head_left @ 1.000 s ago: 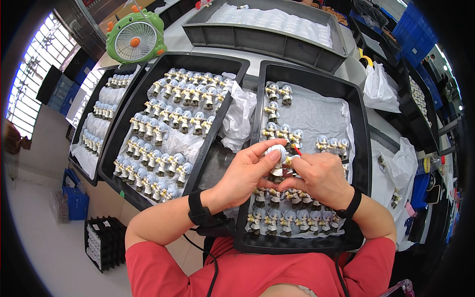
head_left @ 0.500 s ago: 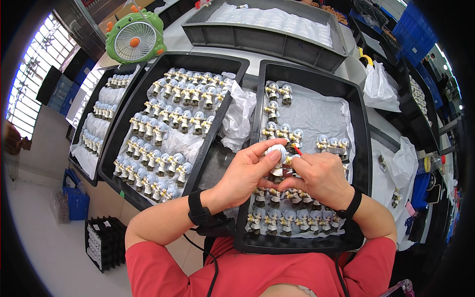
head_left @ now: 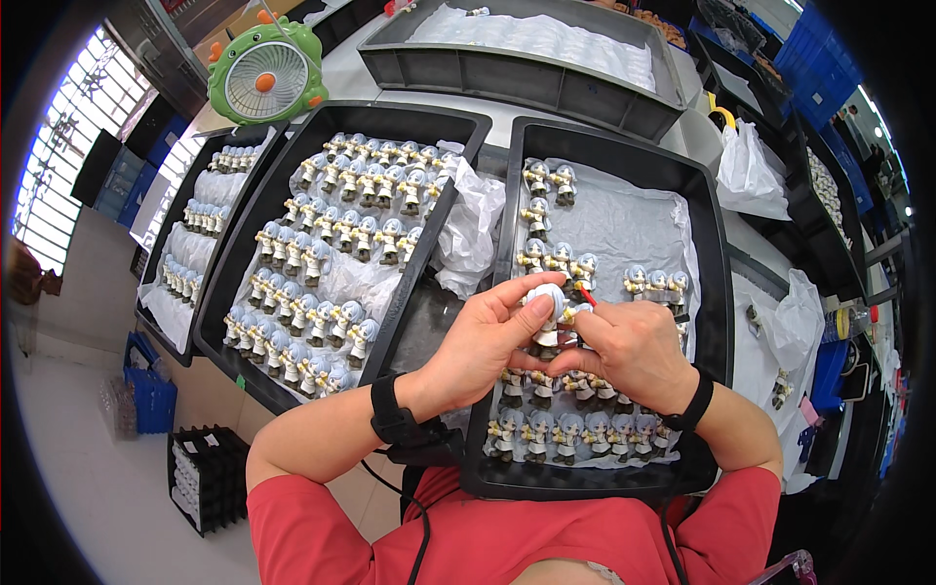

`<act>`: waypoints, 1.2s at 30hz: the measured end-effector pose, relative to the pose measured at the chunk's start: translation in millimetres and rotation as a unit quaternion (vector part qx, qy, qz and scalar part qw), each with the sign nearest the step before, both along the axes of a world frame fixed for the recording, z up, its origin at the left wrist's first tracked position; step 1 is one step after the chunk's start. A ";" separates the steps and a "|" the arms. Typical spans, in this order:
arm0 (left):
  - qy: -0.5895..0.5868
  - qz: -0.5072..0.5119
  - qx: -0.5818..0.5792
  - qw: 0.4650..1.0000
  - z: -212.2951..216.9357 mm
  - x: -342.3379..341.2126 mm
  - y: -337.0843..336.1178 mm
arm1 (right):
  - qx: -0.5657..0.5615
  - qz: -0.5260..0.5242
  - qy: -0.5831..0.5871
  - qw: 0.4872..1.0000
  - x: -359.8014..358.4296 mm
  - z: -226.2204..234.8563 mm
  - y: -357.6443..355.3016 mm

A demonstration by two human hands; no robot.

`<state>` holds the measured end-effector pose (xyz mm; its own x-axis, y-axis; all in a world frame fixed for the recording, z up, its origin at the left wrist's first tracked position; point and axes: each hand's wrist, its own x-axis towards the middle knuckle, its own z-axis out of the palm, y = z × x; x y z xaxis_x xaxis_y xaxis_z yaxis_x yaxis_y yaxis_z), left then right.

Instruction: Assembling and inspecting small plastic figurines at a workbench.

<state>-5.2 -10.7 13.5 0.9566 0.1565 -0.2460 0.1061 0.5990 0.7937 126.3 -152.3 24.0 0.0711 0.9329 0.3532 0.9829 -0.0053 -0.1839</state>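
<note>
Figurine (head_left: 549, 330), pale-haired and white-coated, held up between two bare hands over the right-hand black tray (head_left: 604, 141). Its long axis runs roughly away from the person: head toward the far side, feet toward the person's body. Which way its face turns cannot be told.

The left hand (head_left: 485, 341) is clamped on this one figurine, thumb and forefinger at its head. The right hand (head_left: 639, 351) is pinched around one slim tool with a red end (head_left: 586, 294); the red end sticks out beyond the fingers, pointing away and slightly left, and the tool's kind is unclear. The hands meet just below the figurine. Each wrist wears one black band, so two in all: left band (head_left: 388, 408), right band (head_left: 696, 400).

In the right-hand tray, matching figurines lie heads away: two in the farthest row, one below, then three at left and three at right, and seven in the nearest row (head_left: 596, 434). Another row is partly covered by the hands.

Two more black trays stand to the left: the middle tray (head_left: 409, 117), too crowded to count surely, and the narrow-looking left tray (head_left: 166, 336), with three rows. Beyond sit one grey tray (head_left: 517, 76) and one green animal-shaped fan (head_left: 265, 80).
</note>
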 end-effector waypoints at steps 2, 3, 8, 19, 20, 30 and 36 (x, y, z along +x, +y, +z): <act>0.003 -0.002 -0.001 1.000 0.6 0.7 -0.2 | 0.000 0.000 0.002 1.000 0.6 -0.8 -0.1; 0.006 -0.004 -0.001 1.000 1.0 0.6 -0.2 | 0.003 0.000 0.004 1.000 0.4 -1.4 0.1; 0.002 -0.003 -0.002 1.000 1.0 0.2 -0.2 | -0.001 0.001 0.005 1.000 -0.1 -1.5 0.0; 0.004 0.001 0.003 1.000 1.0 0.4 -1.1 | 0.006 -0.004 0.004 1.000 -0.5 0.0 0.5; 0.003 -0.001 0.000 1.000 0.3 0.1 -0.7 | 0.006 -0.004 0.004 1.000 -0.6 0.1 0.3; -0.005 -0.001 0.003 1.000 -1.1 -0.3 -0.3 | 0.016 -0.006 -0.001 1.000 -0.9 -1.0 1.3; 0.004 0.010 0.004 1.000 -4.1 2.6 -1.8 | 0.005 -0.023 0.051 0.998 5.4 1.0 -1.8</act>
<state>-2.6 -12.5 9.3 0.9509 0.1784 -0.2528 0.1005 0.5947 0.7976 131.6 -154.0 25.0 0.1495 0.9245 0.3507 0.9579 -0.0475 -0.2833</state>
